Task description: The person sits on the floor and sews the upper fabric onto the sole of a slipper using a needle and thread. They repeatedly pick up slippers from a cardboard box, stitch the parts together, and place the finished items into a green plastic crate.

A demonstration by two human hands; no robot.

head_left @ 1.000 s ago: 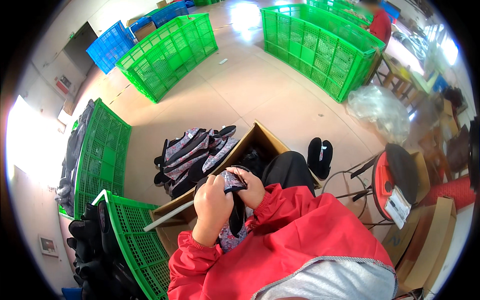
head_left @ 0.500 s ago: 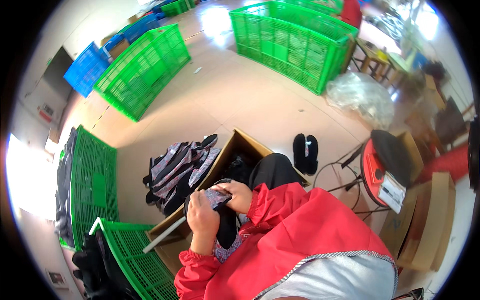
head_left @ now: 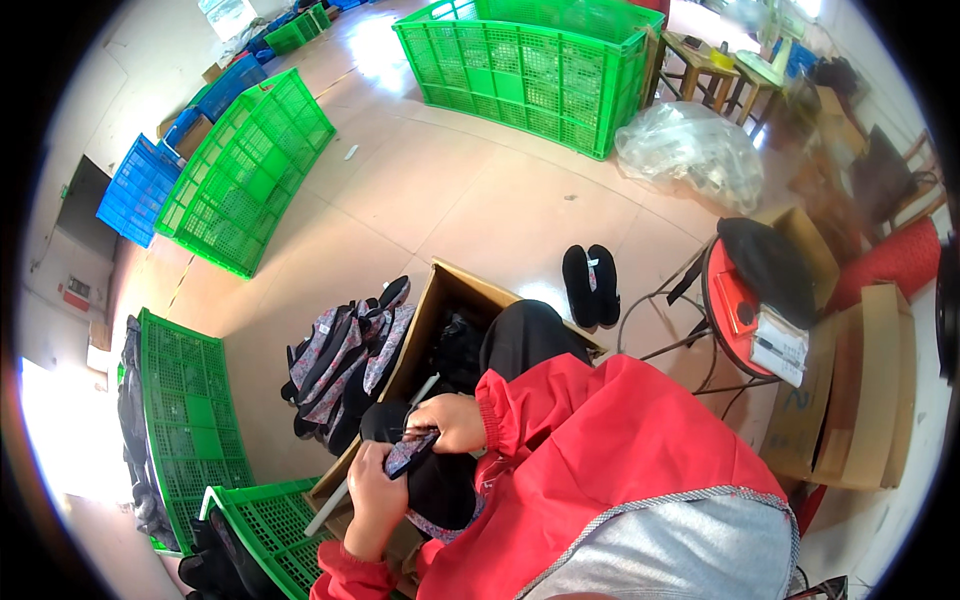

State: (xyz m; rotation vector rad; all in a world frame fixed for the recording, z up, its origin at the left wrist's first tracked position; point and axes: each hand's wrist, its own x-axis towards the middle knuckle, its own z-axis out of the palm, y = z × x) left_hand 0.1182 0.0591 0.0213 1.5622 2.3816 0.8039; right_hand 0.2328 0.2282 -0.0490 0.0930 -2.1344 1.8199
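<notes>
Over my lap, both hands work on a black cloth slipper with a floral-patterned lining [head_left: 408,454]. My left hand [head_left: 374,492] is closed on the near side of the patterned part. Across from it, my right hand [head_left: 452,422] has its fingers bent onto the slipper's edge, close to the left fingertips. Another black piece with a floral edge [head_left: 442,492] lies on my lap just below. Beside my knees, an open cardboard box [head_left: 420,322] has black things inside. A white rod [head_left: 328,508] slants across it, partly hidden by my hands.
Several floral and black slippers [head_left: 340,358] are heaped left of the box. A black slipper pair [head_left: 591,286] stands on the floor beyond my knee. Green crates [head_left: 190,420] stand at left and ahead. A red-topped stool [head_left: 722,312] and flattened cardboard [head_left: 850,385] are at right.
Both hands have come nearer to my body, and the slipper is turned so that more of its black side shows. The whole view has shifted slightly.
</notes>
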